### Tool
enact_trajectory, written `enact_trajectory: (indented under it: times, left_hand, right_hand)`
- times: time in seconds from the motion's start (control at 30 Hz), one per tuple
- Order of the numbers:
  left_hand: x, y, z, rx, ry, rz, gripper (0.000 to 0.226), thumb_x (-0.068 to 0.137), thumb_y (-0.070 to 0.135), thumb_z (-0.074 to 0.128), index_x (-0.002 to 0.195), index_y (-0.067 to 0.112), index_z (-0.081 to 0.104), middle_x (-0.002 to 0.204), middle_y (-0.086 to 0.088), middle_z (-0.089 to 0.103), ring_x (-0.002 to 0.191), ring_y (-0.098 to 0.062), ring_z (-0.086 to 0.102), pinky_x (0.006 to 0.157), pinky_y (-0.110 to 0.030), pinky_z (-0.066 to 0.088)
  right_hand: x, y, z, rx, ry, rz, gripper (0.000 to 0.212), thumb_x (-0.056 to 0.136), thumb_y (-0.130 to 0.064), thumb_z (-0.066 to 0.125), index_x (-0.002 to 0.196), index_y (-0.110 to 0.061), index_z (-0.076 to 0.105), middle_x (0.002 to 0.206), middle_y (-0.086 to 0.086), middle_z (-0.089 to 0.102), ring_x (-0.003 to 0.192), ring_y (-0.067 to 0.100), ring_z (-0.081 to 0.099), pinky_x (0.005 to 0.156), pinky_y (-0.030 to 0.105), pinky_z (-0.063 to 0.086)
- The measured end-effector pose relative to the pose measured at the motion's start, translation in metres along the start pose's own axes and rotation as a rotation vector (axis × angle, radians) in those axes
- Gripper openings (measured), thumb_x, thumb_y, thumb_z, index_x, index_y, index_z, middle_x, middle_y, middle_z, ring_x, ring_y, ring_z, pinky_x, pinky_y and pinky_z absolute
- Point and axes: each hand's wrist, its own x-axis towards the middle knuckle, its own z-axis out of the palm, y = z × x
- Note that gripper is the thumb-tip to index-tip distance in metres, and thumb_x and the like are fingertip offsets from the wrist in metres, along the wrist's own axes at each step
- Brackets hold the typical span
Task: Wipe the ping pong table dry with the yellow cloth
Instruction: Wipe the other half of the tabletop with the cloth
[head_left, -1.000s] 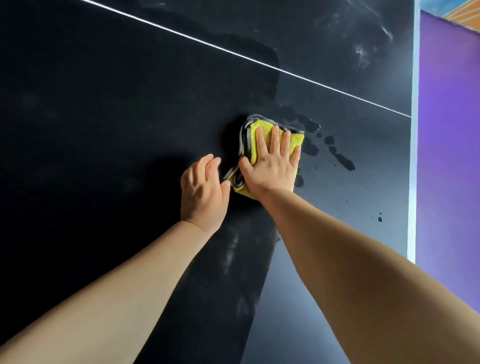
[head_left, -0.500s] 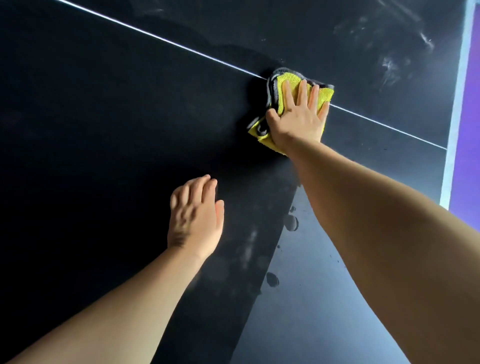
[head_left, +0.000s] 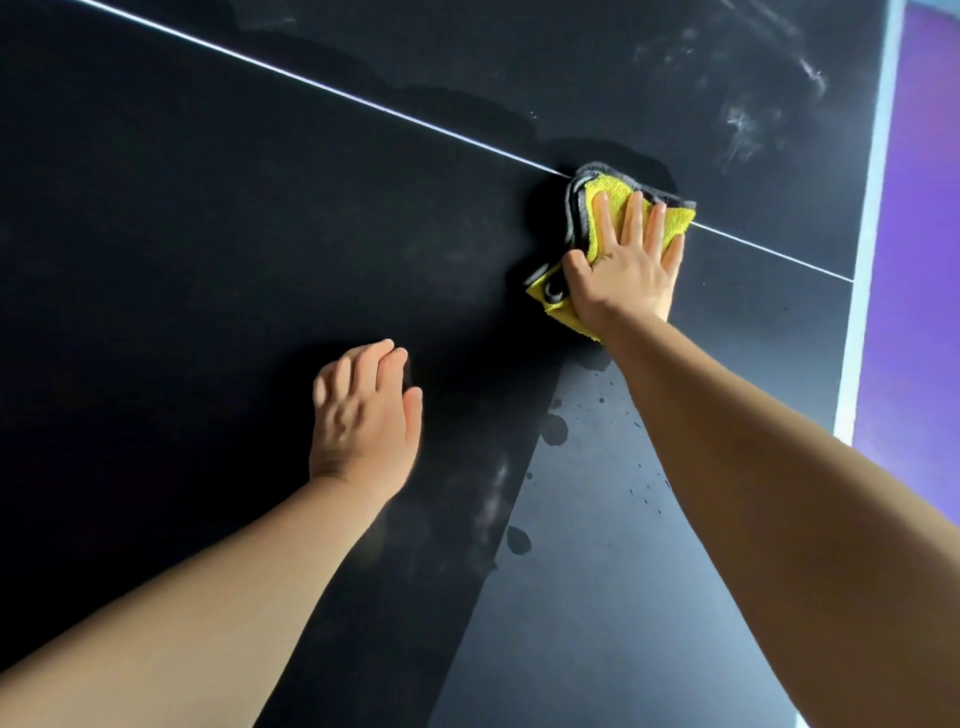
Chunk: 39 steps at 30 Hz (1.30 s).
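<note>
Right arm outstretched, the right hand (head_left: 623, 275) presses straight, spread fingers (head_left: 631, 218) on the yellow cloth (head_left: 615, 186) at the table's (head_left: 208, 234) white line (head_left: 363, 102); the left hand (head_left: 363, 415), at its 8 o'clock, is loosely curled and holds nothing.

The cloth (head_left: 616, 188) is laid on the table (head_left: 208, 260) over the line (head_left: 311, 83), under the right hand (head_left: 623, 278); the left hand (head_left: 363, 415) is set nearer and leftward, perhaps touching it.

Dim scene, dark shadow covering table (head_left: 208, 260) left, brighter right strip, wide-angle edge bending, slight blur
</note>
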Motion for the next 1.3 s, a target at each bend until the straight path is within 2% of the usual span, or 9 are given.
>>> enact_trajectory:
  times: [0.3, 0.4, 0.53, 0.67, 0.77, 0.9, 1.07, 1.17, 1.3]
  left_hand:
    - [-0.005, 0.001, -0.009, -0.127, -0.041, 0.002, 0.049, 0.088, 0.032, 0.028, 0.118, 0.006, 0.058, 0.127, -0.012, 0.055, 0.117, -0.033, 0.048, 0.099, -0.047, 0.031]
    - [-0.012, 0.001, -0.016, -0.199, 0.024, 0.039, 0.036, 0.092, 0.021, 0.039, 0.121, 0.007, 0.056, 0.13, -0.011, 0.053, 0.12, -0.031, 0.047, 0.103, -0.045, 0.03]
    - [-0.032, 0.003, -0.03, -0.244, 0.051, 0.169, 0.027, 0.091, 0.01, 0.05, 0.117, 0.007, 0.058, 0.123, -0.011, 0.057, 0.116, -0.029, 0.048, 0.102, -0.039, 0.03]
    - [-0.07, 0.01, -0.039, -0.267, 0.015, 0.364, 0.03, 0.085, 0.004, 0.057, 0.114, 0.009, 0.063, 0.117, -0.008, 0.063, 0.11, -0.027, 0.054, 0.098, -0.04, 0.038]
    - [-0.108, 0.003, -0.042, -0.258, -0.038, 0.464, 0.034, 0.08, 0.0, 0.062, 0.113, 0.01, 0.066, 0.115, -0.006, 0.065, 0.109, -0.026, 0.057, 0.097, -0.038, 0.042]
    - [-0.152, -0.018, -0.05, -0.252, -0.061, 0.5, 0.033, 0.074, -0.002, 0.068, 0.106, 0.008, 0.069, 0.109, -0.008, 0.068, 0.103, -0.028, 0.062, 0.095, -0.042, 0.045]
    - [-0.208, -0.043, -0.066, -0.246, -0.044, 0.53, 0.026, 0.077, 0.008, 0.054, 0.095, 0.009, 0.073, 0.099, -0.006, 0.071, 0.093, -0.026, 0.066, 0.089, -0.04, 0.049]
    - [-0.246, -0.062, -0.077, -0.25, -0.069, 0.517, 0.024, 0.072, 0.001, 0.066, 0.094, 0.008, 0.073, 0.097, -0.007, 0.071, 0.092, -0.027, 0.066, 0.087, -0.04, 0.051]
    - [-0.294, -0.084, -0.092, -0.228, -0.092, 0.52, 0.026, 0.079, 0.011, 0.052, 0.094, 0.007, 0.074, 0.097, -0.006, 0.072, 0.09, -0.025, 0.067, 0.084, -0.039, 0.053]
  right_hand:
    - [-0.125, -0.022, 0.021, -0.009, -0.014, -0.048, 0.071, 0.096, -0.051, 0.028, 0.157, -0.034, -0.002, 0.165, 0.006, -0.008, 0.15, 0.029, -0.015, 0.121, 0.051, -0.009]
    - [-0.172, -0.032, 0.027, 0.003, -0.02, -0.068, 0.071, 0.095, -0.05, 0.029, 0.157, -0.034, -0.001, 0.165, 0.006, -0.007, 0.15, 0.03, -0.015, 0.12, 0.051, -0.01]
    - [-0.235, -0.045, 0.036, 0.011, -0.032, -0.09, 0.071, 0.095, -0.049, 0.028, 0.157, -0.033, -0.003, 0.165, 0.006, -0.01, 0.149, 0.03, -0.018, 0.12, 0.05, -0.013]
    - [-0.292, -0.056, 0.048, 0.017, -0.039, -0.115, 0.073, 0.092, -0.05, 0.026, 0.157, -0.032, -0.002, 0.164, 0.007, -0.01, 0.149, 0.03, -0.02, 0.119, 0.051, -0.016]
    - [-0.332, -0.065, 0.056, 0.025, -0.031, -0.131, 0.074, 0.089, -0.051, 0.022, 0.157, -0.032, 0.001, 0.165, 0.008, -0.006, 0.15, 0.031, -0.016, 0.119, 0.052, -0.014]
    - [-0.384, -0.079, 0.066, 0.031, -0.018, -0.13, 0.074, 0.088, -0.051, 0.024, 0.157, -0.03, 0.009, 0.164, 0.01, 0.002, 0.15, 0.034, -0.01, 0.118, 0.052, -0.013]
    - [-0.446, -0.096, 0.079, 0.001, -0.002, -0.126, 0.072, 0.088, -0.052, 0.032, 0.155, -0.028, 0.025, 0.161, 0.012, 0.021, 0.15, 0.037, 0.009, 0.117, 0.055, -0.001]
    - [-0.484, -0.105, 0.085, -0.004, 0.007, -0.15, 0.071, 0.088, -0.052, 0.035, 0.154, -0.028, 0.027, 0.16, 0.012, 0.025, 0.149, 0.037, 0.013, 0.116, 0.056, 0.004]
    - [-0.528, -0.112, 0.091, 0.008, -0.026, -0.196, 0.073, 0.086, -0.052, 0.037, 0.155, -0.03, 0.024, 0.161, 0.011, 0.024, 0.15, 0.037, 0.013, 0.116, 0.056, 0.004]
